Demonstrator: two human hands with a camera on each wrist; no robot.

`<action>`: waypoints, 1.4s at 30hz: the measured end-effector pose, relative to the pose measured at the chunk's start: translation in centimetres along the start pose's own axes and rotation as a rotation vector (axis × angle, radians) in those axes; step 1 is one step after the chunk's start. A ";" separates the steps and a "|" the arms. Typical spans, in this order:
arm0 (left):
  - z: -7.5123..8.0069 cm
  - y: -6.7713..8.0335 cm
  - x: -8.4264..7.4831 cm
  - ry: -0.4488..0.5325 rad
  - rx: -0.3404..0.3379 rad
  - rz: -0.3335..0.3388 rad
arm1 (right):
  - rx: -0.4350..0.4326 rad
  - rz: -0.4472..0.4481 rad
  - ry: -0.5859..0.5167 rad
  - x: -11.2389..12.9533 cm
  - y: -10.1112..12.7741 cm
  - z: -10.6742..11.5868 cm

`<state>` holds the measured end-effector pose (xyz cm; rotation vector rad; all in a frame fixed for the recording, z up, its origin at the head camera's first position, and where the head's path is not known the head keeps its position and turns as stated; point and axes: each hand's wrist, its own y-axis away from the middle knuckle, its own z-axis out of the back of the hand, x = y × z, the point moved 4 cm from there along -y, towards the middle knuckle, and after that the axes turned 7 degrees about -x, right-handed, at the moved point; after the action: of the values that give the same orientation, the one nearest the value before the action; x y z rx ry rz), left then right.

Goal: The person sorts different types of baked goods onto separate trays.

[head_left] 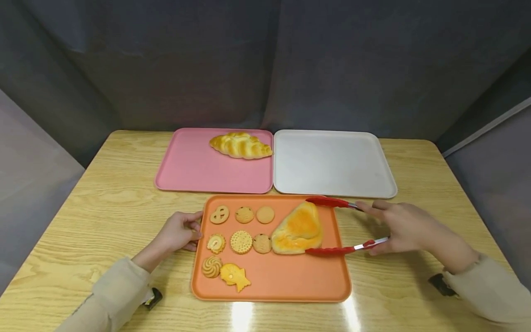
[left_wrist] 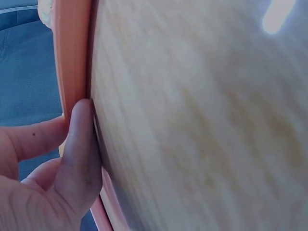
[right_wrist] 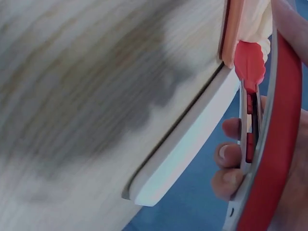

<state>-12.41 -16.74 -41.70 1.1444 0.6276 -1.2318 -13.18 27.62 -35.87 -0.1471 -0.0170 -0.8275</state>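
My right hand [head_left: 398, 226] grips red-tipped metal tongs [head_left: 336, 226], whose two arms straddle a wedge-shaped golden bread [head_left: 297, 228] on the orange tray [head_left: 290, 281]. The right wrist view shows the tongs [right_wrist: 269, 144] with my fingers [right_wrist: 228, 163] curled round them. Several biscuits lie on the tray's left half, among them a pretzel-shaped one [head_left: 219, 214] and a fish-shaped one [head_left: 234, 276]. My left hand [head_left: 182, 230] holds the tray's left edge; in the left wrist view my thumb [left_wrist: 79, 154] presses the orange rim [left_wrist: 72, 53].
Behind the orange tray lie a pink tray [head_left: 186, 170] bearing a braided loaf [head_left: 240, 145] and a bare white tray [head_left: 332, 161]. All rest on a wooden table [head_left: 103, 203]. Grey cloth walls enclose the table on three sides.
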 end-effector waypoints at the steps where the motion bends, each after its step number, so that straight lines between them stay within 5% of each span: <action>1: 0.0 0.0 0.0 0.000 0.001 -0.001 | 0.002 0.002 -0.005 0.0 0.0 -0.1; 12: 0.0 0.2 -0.2 -0.008 0.000 -0.005 | -0.147 0.033 -0.107 -0.5 1.2 -0.8; 29: 0.0 0.2 -0.3 -0.003 0.010 -0.015 | -0.221 -0.053 -0.189 -1.1 2.7 -0.9; 42: 0.0 0.0 0.0 -0.006 0.006 -0.007 | -0.271 -0.034 -0.221 -0.9 2.1 -0.2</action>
<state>-12.41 -16.71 -41.69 1.1436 0.6243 -1.2439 -12.28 29.66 -36.36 -0.4941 -0.1154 -0.8418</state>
